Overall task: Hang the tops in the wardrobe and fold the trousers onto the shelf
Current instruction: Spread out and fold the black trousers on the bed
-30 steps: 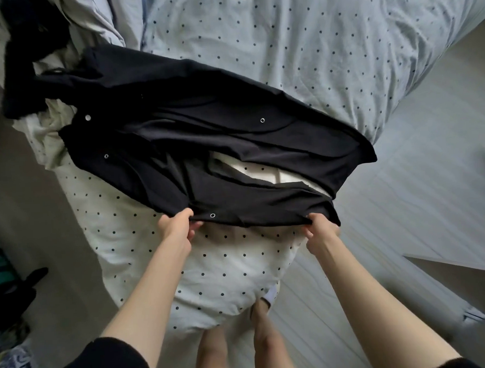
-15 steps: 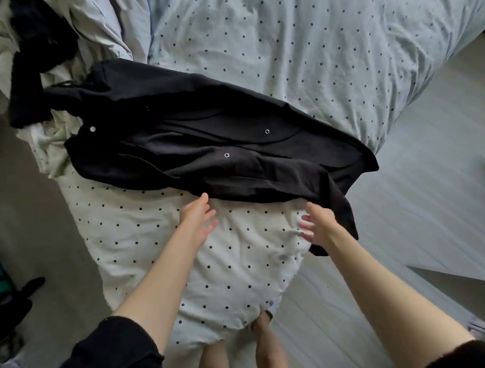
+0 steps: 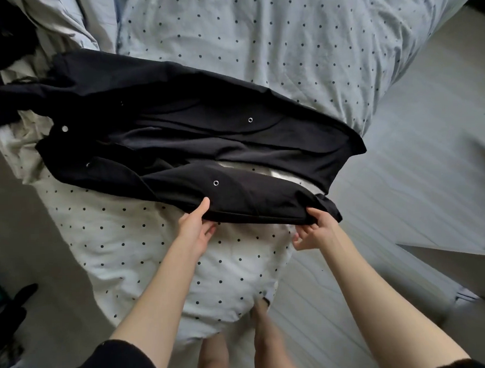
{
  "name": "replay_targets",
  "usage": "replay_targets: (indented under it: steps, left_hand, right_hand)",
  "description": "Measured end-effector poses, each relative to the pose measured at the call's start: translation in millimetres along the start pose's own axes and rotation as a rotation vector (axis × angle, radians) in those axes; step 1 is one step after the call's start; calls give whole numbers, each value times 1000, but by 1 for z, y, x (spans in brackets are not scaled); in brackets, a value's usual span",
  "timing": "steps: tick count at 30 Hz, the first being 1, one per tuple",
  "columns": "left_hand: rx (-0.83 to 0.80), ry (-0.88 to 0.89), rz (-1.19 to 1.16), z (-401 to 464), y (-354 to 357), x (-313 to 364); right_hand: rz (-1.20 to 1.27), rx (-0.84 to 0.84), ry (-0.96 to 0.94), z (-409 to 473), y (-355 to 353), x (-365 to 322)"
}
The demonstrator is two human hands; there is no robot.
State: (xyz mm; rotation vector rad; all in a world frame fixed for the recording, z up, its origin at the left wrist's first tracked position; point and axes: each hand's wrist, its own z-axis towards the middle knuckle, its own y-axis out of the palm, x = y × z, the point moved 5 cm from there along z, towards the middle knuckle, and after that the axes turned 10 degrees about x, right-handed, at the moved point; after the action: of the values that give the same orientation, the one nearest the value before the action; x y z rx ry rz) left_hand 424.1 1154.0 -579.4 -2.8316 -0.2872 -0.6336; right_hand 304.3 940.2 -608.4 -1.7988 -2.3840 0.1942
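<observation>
A black garment with metal snaps (image 3: 194,135) lies spread across the dotted duvet (image 3: 285,43) on the bed. Its near edge is lifted a little. My left hand (image 3: 196,227) pinches that edge, thumb on top and fingers underneath. My right hand (image 3: 313,230) grips the same edge further right, near the bed's corner. A pale inner lining (image 3: 279,172) shows through a gap in the fabric. Neither wardrobe nor shelf is in view.
More dark clothing (image 3: 5,55) is heaped at the bed's far left on crumpled pale fabric. Grey plank floor (image 3: 419,176) runs along the right side of the bed. A pale furniture corner (image 3: 462,271) juts in at lower right. My bare feet (image 3: 243,350) stand below the bed's corner.
A second ago both hands held the garment's near edge, then let it drop with fingers spread. Now both hands hold the near edge again and lift it slightly.
</observation>
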Motion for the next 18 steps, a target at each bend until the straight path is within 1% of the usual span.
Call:
replay_targets:
  steps: [2, 3, 5, 8, 10, 12, 13, 15, 16, 18]
  left_hand:
    - [45, 3, 30, -14, -2, 8]
    - [46, 14, 36, -23, 0, 18]
    - [-14, 58, 28, -43, 14, 46]
    - [-142, 89, -78, -72, 34, 85]
    - [-187, 101, -144, -82, 38, 92]
    - [-167, 111, -131, -85, 31, 81]
    - [-132, 95, -108, -80, 23, 67]
    - [-69, 17, -43, -70, 3, 32]
    - [-39, -31, -11, -64, -8, 14]
    - [18, -82, 49, -48, -27, -11]
  right_hand:
    - [-56, 49, -13, -19, -10, 6]
    - [-76, 58, -55, -33, -10, 1]
    - [-84, 51, -213, -66, 1, -23]
    - [-14, 23, -483, -121, 22, -75]
    - [31, 52, -666, -150, 26, -96]
    - [28, 122, -804, -158, 18, -95]
    - [6, 177, -813, -150, 13, -86]
    - [7, 262, -731, -117, -7, -55]
    - [21, 259, -627, -96, -19, -35]
    - [60, 241, -356, -60, -39, 6]
